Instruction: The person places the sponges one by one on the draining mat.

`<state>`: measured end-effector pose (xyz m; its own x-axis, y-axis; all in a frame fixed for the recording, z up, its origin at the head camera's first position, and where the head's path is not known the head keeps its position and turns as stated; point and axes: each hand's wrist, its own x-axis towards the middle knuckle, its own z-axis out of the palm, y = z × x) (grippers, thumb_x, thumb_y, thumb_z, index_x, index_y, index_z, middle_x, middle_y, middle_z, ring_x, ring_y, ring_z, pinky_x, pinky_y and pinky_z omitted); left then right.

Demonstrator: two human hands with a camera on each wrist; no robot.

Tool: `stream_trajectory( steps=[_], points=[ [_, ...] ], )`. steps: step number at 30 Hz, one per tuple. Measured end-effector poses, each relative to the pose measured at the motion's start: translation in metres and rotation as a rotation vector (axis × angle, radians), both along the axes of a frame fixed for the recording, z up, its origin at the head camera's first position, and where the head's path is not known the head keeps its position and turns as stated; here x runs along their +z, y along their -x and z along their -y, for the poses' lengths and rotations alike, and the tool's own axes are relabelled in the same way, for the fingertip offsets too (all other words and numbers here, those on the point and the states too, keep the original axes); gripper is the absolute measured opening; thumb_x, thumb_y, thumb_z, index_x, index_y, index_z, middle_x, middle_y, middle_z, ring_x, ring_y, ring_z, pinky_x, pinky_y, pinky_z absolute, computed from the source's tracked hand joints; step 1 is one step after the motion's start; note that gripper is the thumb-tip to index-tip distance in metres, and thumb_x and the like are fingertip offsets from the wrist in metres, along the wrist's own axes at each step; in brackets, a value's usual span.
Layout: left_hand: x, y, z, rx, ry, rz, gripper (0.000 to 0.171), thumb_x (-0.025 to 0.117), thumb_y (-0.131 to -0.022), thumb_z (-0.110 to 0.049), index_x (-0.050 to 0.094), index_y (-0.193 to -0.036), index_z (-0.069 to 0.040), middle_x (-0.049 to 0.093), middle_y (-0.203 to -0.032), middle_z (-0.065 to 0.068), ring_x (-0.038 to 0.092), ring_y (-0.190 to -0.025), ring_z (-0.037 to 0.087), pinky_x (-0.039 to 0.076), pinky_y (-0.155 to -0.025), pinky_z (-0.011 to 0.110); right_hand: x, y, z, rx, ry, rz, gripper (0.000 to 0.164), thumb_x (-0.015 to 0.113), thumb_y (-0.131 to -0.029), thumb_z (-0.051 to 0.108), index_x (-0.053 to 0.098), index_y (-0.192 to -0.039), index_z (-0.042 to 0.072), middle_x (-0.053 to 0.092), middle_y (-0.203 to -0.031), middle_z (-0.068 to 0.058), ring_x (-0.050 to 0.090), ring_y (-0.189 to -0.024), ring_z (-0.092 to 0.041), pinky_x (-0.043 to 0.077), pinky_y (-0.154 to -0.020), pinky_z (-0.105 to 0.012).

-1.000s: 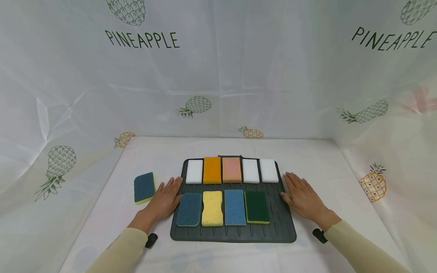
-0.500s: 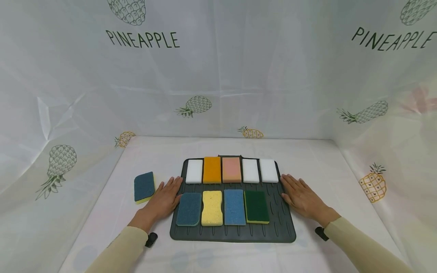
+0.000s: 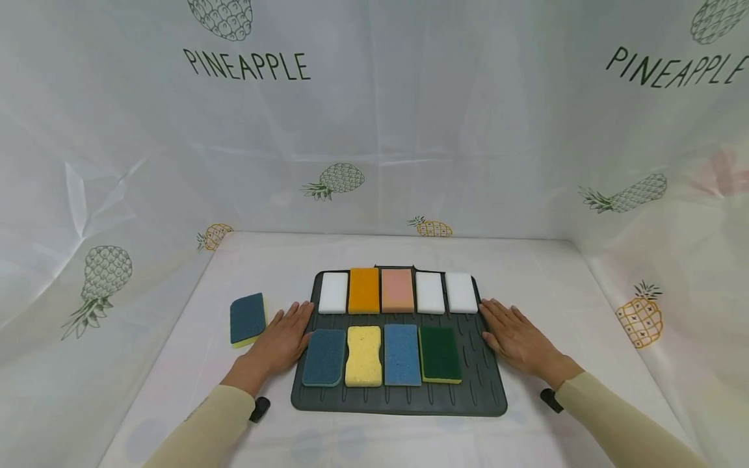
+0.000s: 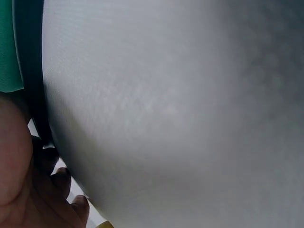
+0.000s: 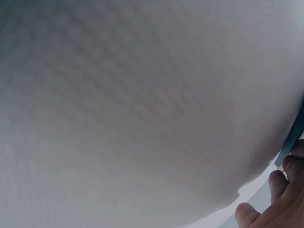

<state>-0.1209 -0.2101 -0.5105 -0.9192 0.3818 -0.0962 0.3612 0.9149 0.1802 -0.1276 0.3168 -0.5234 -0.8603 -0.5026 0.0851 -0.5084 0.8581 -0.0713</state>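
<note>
A dark grey ribbed mat [image 3: 480,396] lies on the table with two rows of sponges. Along its back are white sponges [image 3: 333,293], an orange sponge [image 3: 364,290] and a pink sponge [image 3: 396,290]. The front row holds a dark blue sponge [image 3: 324,357], a yellow sponge [image 3: 364,356], a blue sponge [image 3: 402,355] and a green-topped sponge [image 3: 440,355]. My left hand [image 3: 279,341] rests at the mat's left edge, fingers extended, thumb close to the dark blue sponge. At the right edge my right hand [image 3: 521,338] rests likewise. Neither holds anything.
Left of the mat, beside my left hand, lies another dark blue and yellow sponge [image 3: 248,318]. White sheeting printed with pineapples [image 3: 374,117] walls the table at the back and both sides. Pale tabletop fills most of both wrist views.
My right hand has shifted slightly left, its fingertips now at the mat's edge. The left hand, mat and sponges stay where they were.
</note>
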Motion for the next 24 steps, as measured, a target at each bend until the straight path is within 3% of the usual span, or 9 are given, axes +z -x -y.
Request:
stream_trajectory(
  steps=[6,12,19,24],
  points=[
    [0.003,0.000,0.000,0.025,0.008,-0.019,0.063,0.050,-0.113,-0.027,0.030,-0.164,0.003,0.036,-0.168,0.023,0.031,-0.158,0.042,0.025,-0.128,0.061,0.000,0.001,-0.001,-0.010,0.001,0.022,0.064,0.054,-0.111,0.033,0.039,-0.159,-0.005,0.041,-0.165,-0.024,0.038,-0.153,-0.044,0.034,-0.121,-0.065],
    [0.010,0.000,0.011,0.035,-0.006,-0.172,0.062,0.058,-0.110,-0.027,0.038,-0.162,-0.001,0.045,-0.164,0.020,0.041,-0.154,0.040,0.031,-0.127,0.058,0.001,0.001,-0.001,-0.020,0.006,0.048,0.064,0.053,-0.111,0.032,0.038,-0.160,-0.005,0.039,-0.166,-0.024,0.036,-0.154,-0.044,0.032,-0.123,-0.065],
    [0.024,-0.007,0.052,0.057,-0.049,-0.316,0.054,0.071,-0.101,-0.025,0.057,-0.147,0.000,0.058,-0.148,0.021,0.054,-0.138,0.041,0.042,-0.118,0.060,0.000,0.000,-0.001,-0.018,-0.001,0.054,0.064,0.052,-0.111,0.034,0.037,-0.161,-0.005,0.038,-0.167,-0.024,0.035,-0.155,-0.044,0.031,-0.123,-0.065],
    [0.031,-0.012,0.086,0.093,-0.041,-0.346,0.048,0.072,-0.100,-0.025,0.060,-0.137,0.003,0.060,-0.138,0.024,0.054,-0.131,0.044,0.040,-0.114,0.064,0.000,0.001,-0.001,-0.015,-0.005,0.041,0.064,0.053,-0.111,0.032,0.038,-0.159,-0.006,0.039,-0.166,-0.025,0.036,-0.154,-0.045,0.033,-0.122,-0.066]
  ],
)
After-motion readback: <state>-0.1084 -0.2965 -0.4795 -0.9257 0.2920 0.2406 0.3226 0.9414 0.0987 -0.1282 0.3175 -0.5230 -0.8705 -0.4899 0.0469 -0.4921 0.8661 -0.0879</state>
